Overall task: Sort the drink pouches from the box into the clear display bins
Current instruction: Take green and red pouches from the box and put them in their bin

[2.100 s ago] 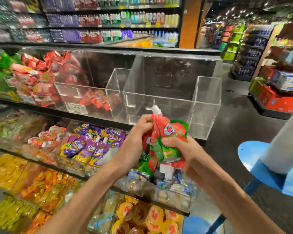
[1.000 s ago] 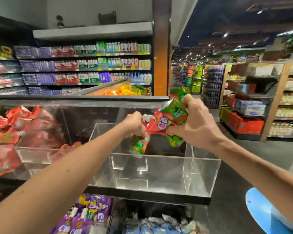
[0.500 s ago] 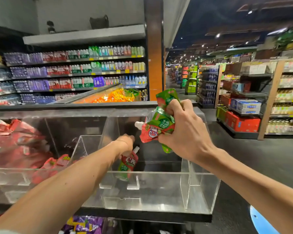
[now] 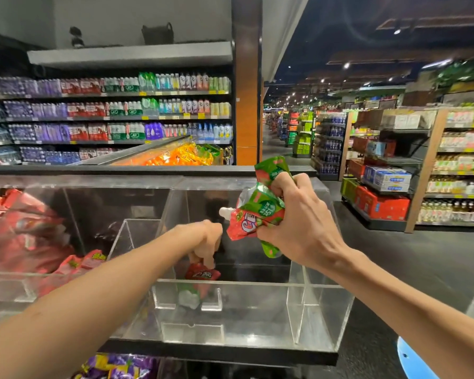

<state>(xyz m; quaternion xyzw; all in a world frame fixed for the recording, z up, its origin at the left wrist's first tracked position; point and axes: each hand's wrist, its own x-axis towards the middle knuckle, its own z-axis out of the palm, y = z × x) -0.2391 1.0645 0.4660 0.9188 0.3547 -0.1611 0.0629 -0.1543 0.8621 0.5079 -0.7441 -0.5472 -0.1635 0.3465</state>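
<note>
Fingers (image 4: 282, 188) of the right hand (image 4: 298, 228) curled tight round a crumpled bunch of pouches (image 4: 257, 214), red and green with a white spout, above the clear bin (image 4: 326, 305). Fingertips (image 4: 210, 262) of the left hand (image 4: 207, 240) pointed down onto a single pouch (image 4: 202, 274), red-topped, standing against the bin's front wall; whether they pinched it could not be told.

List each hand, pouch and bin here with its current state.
left hand, inside clear bin, fingertips on single pouch, grip unclear
single pouch, low in clear bin
right hand, gripping pouch bundle
pouch bundle, crumpled, held above clear bin
clear bin, open-topped, holds single pouch
</note>
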